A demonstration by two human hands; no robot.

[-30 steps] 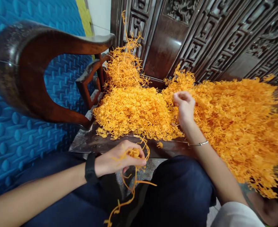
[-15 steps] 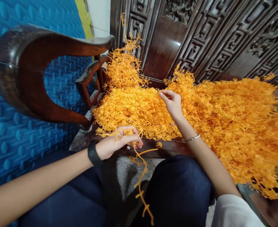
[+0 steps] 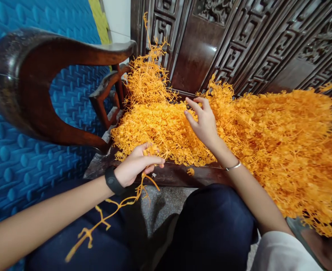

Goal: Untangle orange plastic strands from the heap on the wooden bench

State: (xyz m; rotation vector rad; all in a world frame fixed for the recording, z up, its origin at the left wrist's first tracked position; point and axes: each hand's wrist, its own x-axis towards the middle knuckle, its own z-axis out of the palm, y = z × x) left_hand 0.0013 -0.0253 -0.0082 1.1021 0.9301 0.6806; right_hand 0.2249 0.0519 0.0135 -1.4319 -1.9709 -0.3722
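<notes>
A big heap of orange plastic strands point(image 3: 267, 143) covers the dark wooden seat point(image 3: 166, 175) in front of me. My left hand point(image 3: 136, 165), with a black band on the wrist, is closed on an orange plastic strand point(image 3: 109, 214) at the seat's front edge; the strand trails down to the left over my dark trousers. My right hand point(image 3: 202, 120), with a thin bracelet on the wrist, hovers over the middle of the heap with its fingers spread and nothing in them.
A curved wooden armrest point(image 3: 41, 82) rises at the left. A carved dark wood back panel point(image 3: 239, 41) stands behind the heap. A blue padded mat point(image 3: 13, 162) covers the surface at the left. My knees point(image 3: 216, 226) are below the seat edge.
My left hand moved up to the seat's edge and the trailing strand swung from the right to the left. My right hand shifted left over the heap and spread its fingers.
</notes>
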